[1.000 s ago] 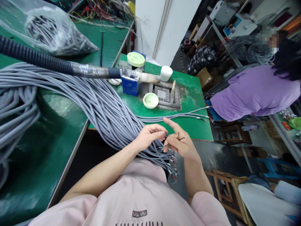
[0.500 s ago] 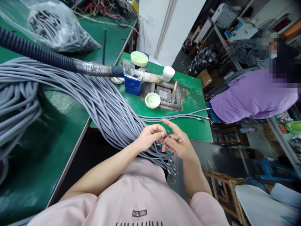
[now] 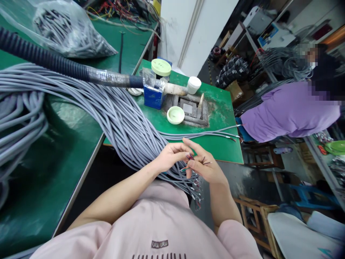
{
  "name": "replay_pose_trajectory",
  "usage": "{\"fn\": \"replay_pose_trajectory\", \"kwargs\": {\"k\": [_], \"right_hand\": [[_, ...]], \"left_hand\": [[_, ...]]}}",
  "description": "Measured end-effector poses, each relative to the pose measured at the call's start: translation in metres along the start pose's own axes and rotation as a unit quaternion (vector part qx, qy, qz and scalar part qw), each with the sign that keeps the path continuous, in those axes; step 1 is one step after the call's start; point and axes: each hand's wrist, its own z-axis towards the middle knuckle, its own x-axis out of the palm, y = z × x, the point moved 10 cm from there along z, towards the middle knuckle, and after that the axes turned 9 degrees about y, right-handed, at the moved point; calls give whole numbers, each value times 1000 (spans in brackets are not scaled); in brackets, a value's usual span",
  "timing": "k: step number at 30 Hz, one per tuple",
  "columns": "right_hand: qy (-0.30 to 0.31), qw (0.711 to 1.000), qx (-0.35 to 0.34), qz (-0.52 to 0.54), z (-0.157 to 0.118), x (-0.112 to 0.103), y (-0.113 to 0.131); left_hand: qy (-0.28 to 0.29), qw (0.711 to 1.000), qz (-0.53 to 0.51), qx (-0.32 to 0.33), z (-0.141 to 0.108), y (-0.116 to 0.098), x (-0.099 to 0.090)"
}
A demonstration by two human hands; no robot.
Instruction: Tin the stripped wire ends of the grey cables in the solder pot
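Observation:
Both my hands meet over the free end of a thick bundle of grey cables (image 3: 129,118). Thin coloured wires (image 3: 191,157) at a cable's end are pinched between the thumb and fingers of my left hand (image 3: 174,155). My right hand (image 3: 206,165) closes on the same group, thumb pressed against its fingers, while its index finger stretches out. Several wire tips fan out past the right fingers. Below the hands hang more stripped cable ends (image 3: 198,196). A few grey cables (image 3: 199,135) lie apart on the green table just beyond.
A blue box (image 3: 152,96) supports the nozzle of a black corrugated hose (image 3: 40,54). A pale green dish (image 3: 175,115), a white tub (image 3: 193,85) and a brush (image 3: 200,105) stand around a metal recess. A person in purple (image 3: 291,108) sits at right.
My right index finger has shifted slightly left, closer to the left hand. The wires between the fingertips have tilted and now sit lower.

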Motion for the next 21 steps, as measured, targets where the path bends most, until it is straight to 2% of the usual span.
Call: {"fn": "replay_pose_trajectory", "kwargs": {"k": [8,15,18,21], "right_hand": [[1,1000,5,24,1,-1,-3],[11,1000,-3,23,3,2,-1],[7,1000,-7,-19,1,1,2],[-46,991,-3,-126,-3,-7,7]], "left_hand": [[8,1000,13,-3,-2,-9,6],[21,998,51,28,-1,-19,10],[-6,999,45,28,-1,-15,3],[-49,998,31,24,-1,-9,-9]]}}
